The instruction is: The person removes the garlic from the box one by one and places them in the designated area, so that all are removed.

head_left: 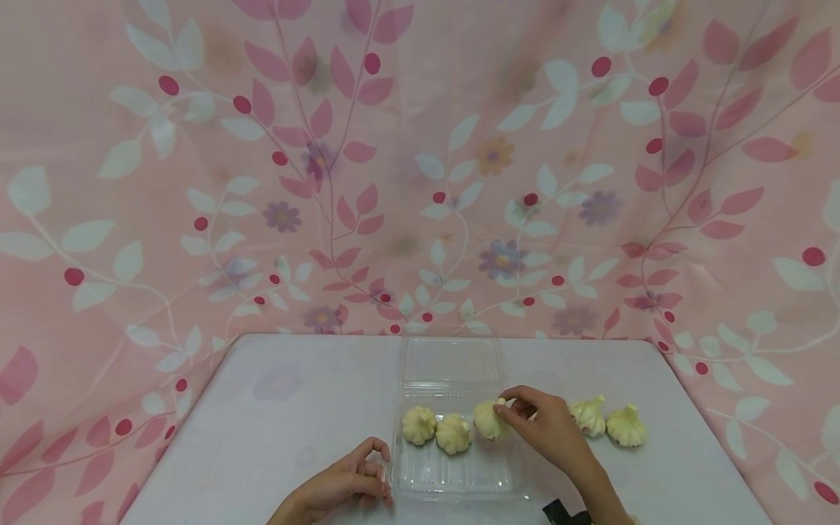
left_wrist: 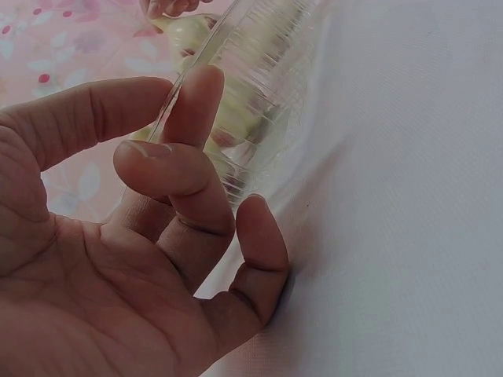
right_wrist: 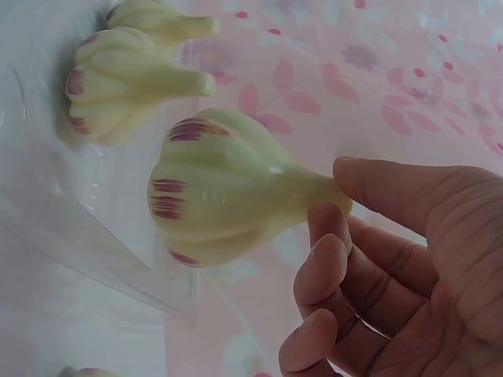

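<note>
Pinching a smooth, purple-streaked garlic bulb (head_left: 488, 421) by its tapered stem, the right hand (head_left: 546, 429) holds it over the clear plastic container (head_left: 453, 475). The left hand (head_left: 348, 477) pinches that container's thin rim between thumb and finger. Between the hands, two pale, lobed bulbs (head_left: 453, 435) sit inside, the lid (head_left: 453, 362) open beyond them; on the right hand's outer side, two more bulbs (head_left: 626, 427) rest on the white table (head_left: 262, 419).

The thin edge of a clear, ribbed plastic container (left_wrist: 271, 106) was pinched between the thumb and a finger of the bare left hand (left_wrist: 134, 243), its other fingers bent. Pale yellow-green bulbs with purplish marks (left_wrist: 236, 118) were seen blurrily through the wall. Another bulb was touched by the right hand (left_wrist: 169, 7), cropped at the top. A smooth white tabletop (left_wrist: 409, 204) and pink, leaf-printed cloth (left_wrist: 71, 47) were shown.
</note>
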`<state>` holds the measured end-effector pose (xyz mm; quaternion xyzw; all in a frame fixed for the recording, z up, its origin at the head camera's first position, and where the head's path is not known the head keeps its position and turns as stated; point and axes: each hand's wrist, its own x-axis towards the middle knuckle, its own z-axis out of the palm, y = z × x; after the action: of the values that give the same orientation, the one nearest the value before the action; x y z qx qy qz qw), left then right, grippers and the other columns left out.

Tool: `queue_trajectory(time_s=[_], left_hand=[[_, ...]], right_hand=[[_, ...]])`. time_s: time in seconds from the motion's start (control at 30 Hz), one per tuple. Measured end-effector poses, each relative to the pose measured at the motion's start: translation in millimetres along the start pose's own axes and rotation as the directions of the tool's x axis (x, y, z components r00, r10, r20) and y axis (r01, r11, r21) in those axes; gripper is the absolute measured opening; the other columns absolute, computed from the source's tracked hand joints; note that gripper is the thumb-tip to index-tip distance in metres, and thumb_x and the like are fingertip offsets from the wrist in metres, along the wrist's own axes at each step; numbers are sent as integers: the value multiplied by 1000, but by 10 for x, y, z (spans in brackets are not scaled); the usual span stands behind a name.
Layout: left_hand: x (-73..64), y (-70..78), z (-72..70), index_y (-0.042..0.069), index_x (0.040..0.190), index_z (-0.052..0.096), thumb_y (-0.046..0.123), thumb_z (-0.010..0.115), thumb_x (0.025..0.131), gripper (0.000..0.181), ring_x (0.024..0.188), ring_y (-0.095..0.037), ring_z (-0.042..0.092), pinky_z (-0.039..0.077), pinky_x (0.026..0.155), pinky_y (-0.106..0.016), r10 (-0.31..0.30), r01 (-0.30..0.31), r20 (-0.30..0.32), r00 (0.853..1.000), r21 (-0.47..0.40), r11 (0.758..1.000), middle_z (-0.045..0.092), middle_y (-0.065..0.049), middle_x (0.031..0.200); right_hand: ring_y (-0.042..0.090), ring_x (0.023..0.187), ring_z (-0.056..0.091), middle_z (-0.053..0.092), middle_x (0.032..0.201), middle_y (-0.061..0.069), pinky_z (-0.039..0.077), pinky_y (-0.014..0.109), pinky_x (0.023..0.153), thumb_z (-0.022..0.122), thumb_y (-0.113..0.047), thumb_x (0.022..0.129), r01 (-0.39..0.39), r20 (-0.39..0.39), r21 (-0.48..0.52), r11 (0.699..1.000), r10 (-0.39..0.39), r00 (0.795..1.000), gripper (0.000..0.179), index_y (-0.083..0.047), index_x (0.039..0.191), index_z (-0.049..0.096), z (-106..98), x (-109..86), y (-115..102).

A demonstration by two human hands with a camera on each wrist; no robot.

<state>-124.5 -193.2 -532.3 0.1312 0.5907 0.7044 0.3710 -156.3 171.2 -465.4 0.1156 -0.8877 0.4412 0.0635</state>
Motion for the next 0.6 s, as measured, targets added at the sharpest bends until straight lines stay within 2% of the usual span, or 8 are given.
queue_trajectory(time_s=[0.23, 0.4, 0.6], left_hand=[[-2, -5, -2, -1, 121, 32, 3, 61, 92, 41, 71, -10, 56, 37, 60, -21, 23, -23, 4, 1000, 20, 1000, 71, -5, 86], [-1, -14, -9, -2, 122, 31, 3, 61, 92, 42, 69, -9, 54, 37, 59, -21, 18, -18, 4, 1000, 23, 1000, 71, -6, 87], [6, -23, -27, -6, 124, 28, 3, 61, 93, 46, 66, -8, 50, 38, 59, -21, 10, -10, 13, 1000, 21, 1000, 72, -9, 89]], right_hand=[[7, 64, 60, 62, 70, -11, 47, 26, 54, 79, -26, 86, 15, -29, 11, 1000, -15, 999, 17, -16, 98, 73, -66, -17, 4], [7, 64, 60, 62, 71, -11, 47, 26, 53, 79, -26, 85, 28, -59, 18, 999, -27, 998, 16, -17, 97, 73, -121, -23, 23], [9, 63, 61, 63, 71, -9, 48, 27, 51, 79, -30, 85, 8, -76, 24, 1000, -6, 997, 18, -19, 97, 72, -205, -37, 68]])
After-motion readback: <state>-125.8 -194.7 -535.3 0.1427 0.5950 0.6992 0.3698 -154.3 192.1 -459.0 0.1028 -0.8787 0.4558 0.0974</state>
